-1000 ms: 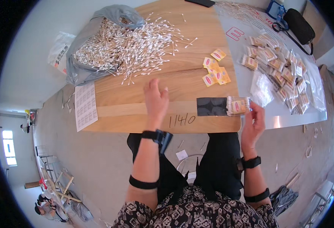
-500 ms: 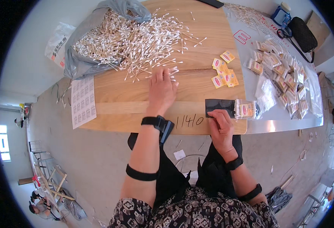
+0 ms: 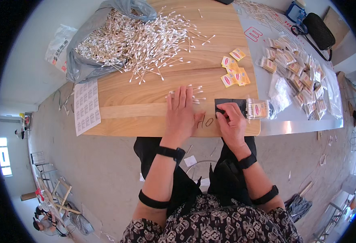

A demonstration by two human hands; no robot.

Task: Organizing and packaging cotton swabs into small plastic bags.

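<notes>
My left hand [image 3: 180,115] lies flat on the wooden table, fingers stretched out over a few loose cotton swabs [image 3: 198,95] whose white tips stick out past the fingertips. To its right, my right hand [image 3: 232,121] has its fingers curled and pinched on a black flat strip [image 3: 223,102]. At the strip's right end sits a row of cotton swabs [image 3: 251,108] with a yellow-and-white card [image 3: 260,109] on it, partly inside a clear bag. A large heap of cotton swabs [image 3: 145,44] spills from a grey plastic bag [image 3: 77,54] at the far left.
Several small yellow cards [image 3: 235,73] lie beyond my right hand. Packed swab bundles [image 3: 303,77] and clear bags [image 3: 280,95] cover the grey surface at right. A printed label sheet [image 3: 87,106] lies at left. A black pouch [image 3: 319,33] stands far right.
My left hand has come back from the heap's edge toward me and slightly right, bringing a few cotton swabs along. My right hand stays by the black strip, its fingers more curled.
</notes>
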